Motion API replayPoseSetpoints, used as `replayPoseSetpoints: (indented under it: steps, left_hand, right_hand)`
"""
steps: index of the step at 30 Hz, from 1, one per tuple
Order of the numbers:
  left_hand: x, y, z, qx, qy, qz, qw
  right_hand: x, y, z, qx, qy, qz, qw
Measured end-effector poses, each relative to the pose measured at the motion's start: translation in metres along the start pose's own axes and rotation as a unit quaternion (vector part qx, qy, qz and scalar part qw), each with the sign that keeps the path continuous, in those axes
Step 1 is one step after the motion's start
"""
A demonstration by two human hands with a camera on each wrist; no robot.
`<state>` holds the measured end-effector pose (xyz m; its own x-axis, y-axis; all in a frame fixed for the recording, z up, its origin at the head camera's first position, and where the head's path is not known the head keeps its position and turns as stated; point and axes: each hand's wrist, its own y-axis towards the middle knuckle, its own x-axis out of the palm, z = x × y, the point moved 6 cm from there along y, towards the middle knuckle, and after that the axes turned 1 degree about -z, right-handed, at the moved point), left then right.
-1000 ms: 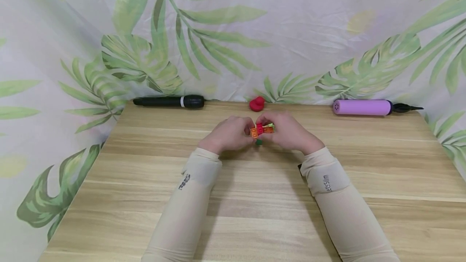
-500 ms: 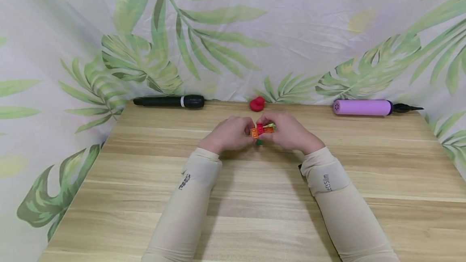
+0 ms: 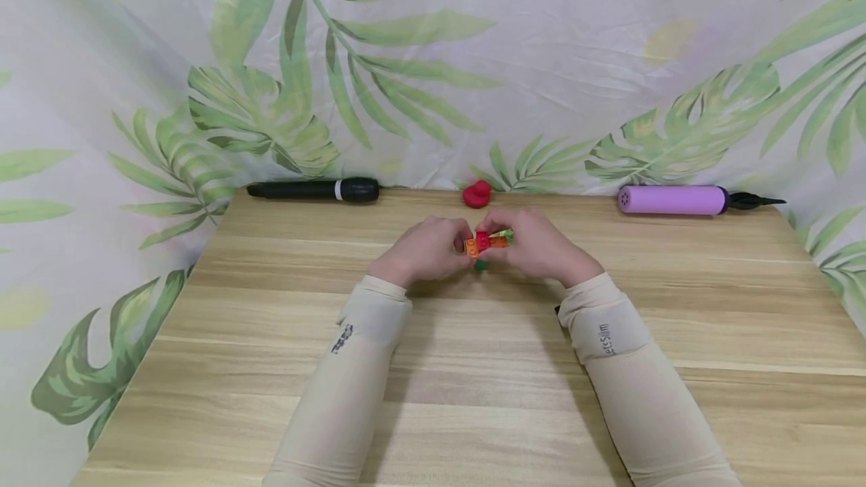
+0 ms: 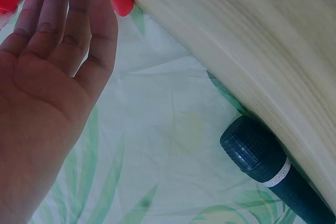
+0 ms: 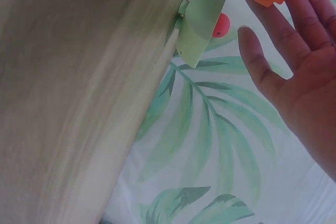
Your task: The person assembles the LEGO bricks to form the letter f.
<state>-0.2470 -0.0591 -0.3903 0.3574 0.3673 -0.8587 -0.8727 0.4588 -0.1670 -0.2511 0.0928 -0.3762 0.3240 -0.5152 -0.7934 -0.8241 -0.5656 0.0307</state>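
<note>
In the head view both hands meet over the middle of the far part of the table around small studded toy bricks. My left hand [image 3: 429, 248] pinches an orange brick [image 3: 471, 247] at its fingertips. Against it sits a red brick [image 3: 482, 240], with a darker orange brick [image 3: 498, 242] to its right. My right hand [image 3: 537, 248] pinches this right side of the cluster. Just below is a dark green piece [image 3: 480, 264], mostly covered by the hands. The right wrist view shows a light green sloped brick [image 5: 202, 22] with studs, apart from the fingers.
Along the table's back edge lie a black microphone [image 3: 314, 189] at left, a small red duck-shaped toy [image 3: 476, 194] in the middle, and a purple hand pump [image 3: 673, 200] with a black nozzle at right. A leaf-printed cloth [image 3: 406, 96] hangs behind the table [image 3: 467, 397].
Almost nothing differs. Both hands keep their place and their hold on the bricks, and the bricks show only a very slight shift.
</note>
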Motion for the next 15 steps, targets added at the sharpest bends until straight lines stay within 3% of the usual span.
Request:
replayPoseSetpoints:
  steps: [15]
  left_hand:
    - [0.0006,-0.0001,0.0009,0.002,-0.004,-0.001,1.0]
  right_hand:
    - [0.0006,0.0005,0.0015,0.009,-0.005,0.002,1.0]
